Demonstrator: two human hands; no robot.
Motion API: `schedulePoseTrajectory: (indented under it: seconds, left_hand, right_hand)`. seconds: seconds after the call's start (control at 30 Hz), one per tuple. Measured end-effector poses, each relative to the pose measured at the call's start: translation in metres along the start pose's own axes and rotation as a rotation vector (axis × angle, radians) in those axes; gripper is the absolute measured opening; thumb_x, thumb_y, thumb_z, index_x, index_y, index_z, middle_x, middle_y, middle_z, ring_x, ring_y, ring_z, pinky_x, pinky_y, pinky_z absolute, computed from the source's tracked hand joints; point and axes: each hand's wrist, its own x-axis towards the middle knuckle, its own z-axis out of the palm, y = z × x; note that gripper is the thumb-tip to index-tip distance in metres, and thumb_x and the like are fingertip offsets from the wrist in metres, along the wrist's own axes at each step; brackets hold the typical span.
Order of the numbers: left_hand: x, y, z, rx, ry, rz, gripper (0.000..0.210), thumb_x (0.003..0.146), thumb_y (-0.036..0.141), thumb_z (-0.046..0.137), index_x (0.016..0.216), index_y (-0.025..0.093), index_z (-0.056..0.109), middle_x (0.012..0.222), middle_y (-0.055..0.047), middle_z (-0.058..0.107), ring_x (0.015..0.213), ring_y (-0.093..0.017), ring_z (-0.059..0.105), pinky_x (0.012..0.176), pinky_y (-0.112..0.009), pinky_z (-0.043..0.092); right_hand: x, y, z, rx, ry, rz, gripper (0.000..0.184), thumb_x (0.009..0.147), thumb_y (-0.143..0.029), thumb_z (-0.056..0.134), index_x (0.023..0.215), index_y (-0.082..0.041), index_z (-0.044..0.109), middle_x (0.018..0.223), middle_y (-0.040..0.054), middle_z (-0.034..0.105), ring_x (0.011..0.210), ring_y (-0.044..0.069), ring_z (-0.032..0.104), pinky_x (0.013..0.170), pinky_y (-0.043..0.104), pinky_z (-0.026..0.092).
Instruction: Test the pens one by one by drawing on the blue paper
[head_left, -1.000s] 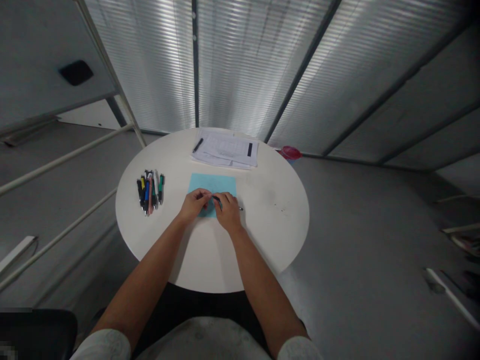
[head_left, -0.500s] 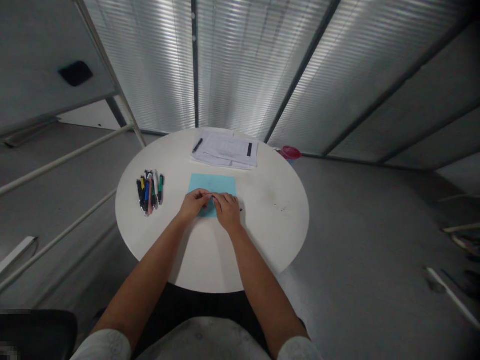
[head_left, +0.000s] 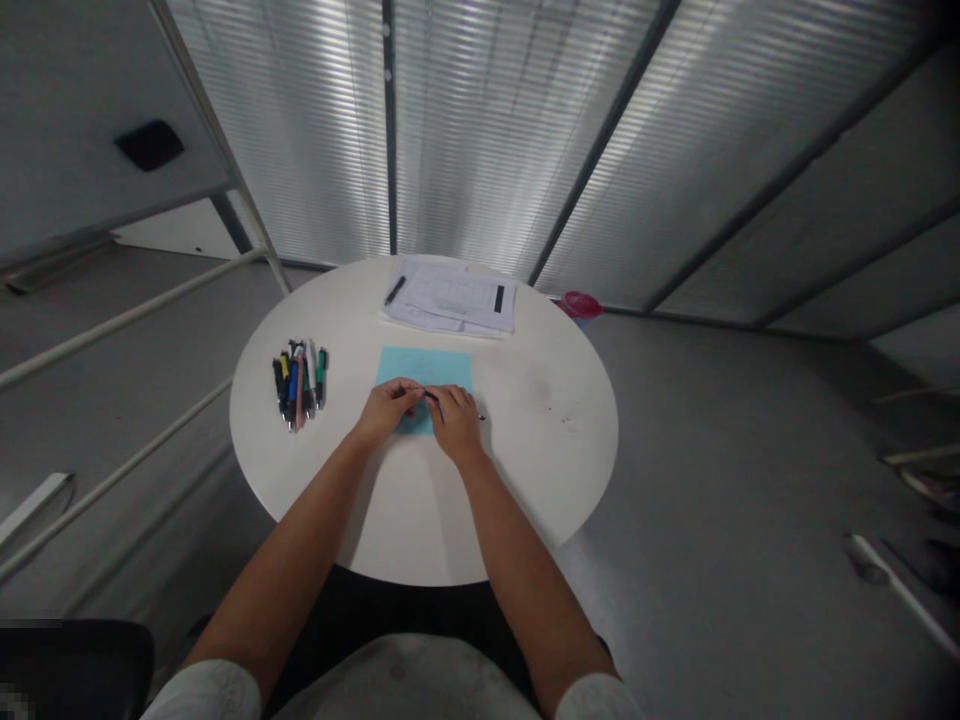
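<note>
Both hands meet over a light blue sheet of paper (head_left: 425, 360) on the round white table. Between their fingertips shows a thin dark pen (head_left: 430, 395), partly hidden by the fingers. My right hand (head_left: 457, 425) is closed around it, and a small dark end pokes out past the hand's right side. My left hand (head_left: 385, 410) is closed too, its thumb and forefinger pinching at the pen's left end. Whether the pen is whole or in parts I cannot make out.
A bunch of pens (head_left: 298, 385) in several colours lies on the table's left. White printed papers (head_left: 454, 300) with a black pen (head_left: 395, 291) on them are at the far side. Small dark specks mark the right of the table. A pink basket (head_left: 581, 305) stands beyond the edge.
A little more of the dark pen shows between the fingertips now. Both hands stay in nearly the same place.
</note>
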Motion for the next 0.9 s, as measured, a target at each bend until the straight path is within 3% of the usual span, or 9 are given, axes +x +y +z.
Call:
schedulePoseTrajectory:
  seconds: [0.43, 0.67, 0.9]
  left_hand:
    - [-0.0009, 0.0027, 0.0002, -0.054, -0.005, -0.006, 0.029, 0.065, 0.033, 0.078, 0.084, 0.014, 0.069, 0.062, 0.001, 0.058, 0.053, -0.009, 0.05, 0.053, -0.024, 0.042]
    - [-0.0006, 0.0003, -0.0031, -0.189, -0.018, -0.021, 0.031, 0.066, 0.03, 0.076, 0.092, 0.015, 0.069, 0.062, 0.002, 0.058, 0.052, -0.01, 0.051, 0.051, -0.025, 0.042]
    - [0.0003, -0.0017, -0.0015, -0.109, 0.01, -0.012, 0.028, 0.068, 0.031, 0.076, 0.089, 0.014, 0.068, 0.056, 0.002, 0.056, 0.05, -0.009, 0.05, 0.051, -0.023, 0.041]
  right_hand:
    - [0.001, -0.0007, -0.0009, -0.009, -0.003, -0.001, 0.034, 0.101, -0.035, 0.036, 0.113, -0.021, 0.064, 0.106, 0.0076, 0.069, 0.098, 0.019, 0.058, 0.088, 0.033, 0.038]
    - [-0.0003, 0.0004, -0.0008, 0.0, 0.034, 0.01, 0.035, 0.101, -0.036, 0.035, 0.114, -0.021, 0.064, 0.107, 0.0077, 0.068, 0.098, 0.019, 0.057, 0.09, 0.033, 0.037]
    - [-0.0006, 0.0011, 0.0002, 0.029, 0.031, 0.01, 0.035, 0.101, -0.037, 0.036, 0.114, -0.021, 0.064, 0.107, 0.0069, 0.069, 0.098, 0.019, 0.057, 0.089, 0.033, 0.037]
